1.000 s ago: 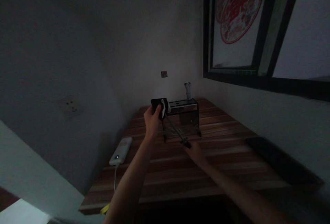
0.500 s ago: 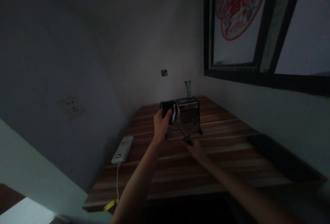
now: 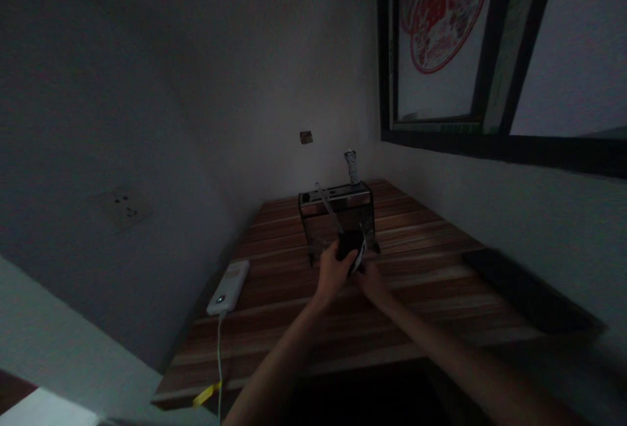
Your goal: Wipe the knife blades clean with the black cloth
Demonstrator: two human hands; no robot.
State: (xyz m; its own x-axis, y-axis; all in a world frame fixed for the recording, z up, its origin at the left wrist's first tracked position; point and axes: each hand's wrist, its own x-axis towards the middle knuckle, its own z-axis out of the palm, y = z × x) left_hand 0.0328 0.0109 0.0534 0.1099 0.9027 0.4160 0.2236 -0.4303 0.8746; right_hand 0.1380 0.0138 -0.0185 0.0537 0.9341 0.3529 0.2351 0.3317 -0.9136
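Note:
My left hand is closed around a black cloth-like piece with a crumpled white edge. A knife's long pale blade sticks out beyond the black piece, slanting up to the left. Close below the white edge, my right hand is blurred but closed at the knife's handle end; the handle is mostly hidden. Just behind both hands stands a dark-framed, see-through knife stand with slots in its top. A silvery wrapped handle rises from its right end.
The striped wooden table runs into the wall corner. On its left lies a white power bank with a white cable and a yellow tag. A flat black object lies along the right edge. A framed picture hangs above.
My left hand with the black piece has moved down and right, close to my right hand. The blade now shows beyond the black piece; before, its shaft showed between my hands.

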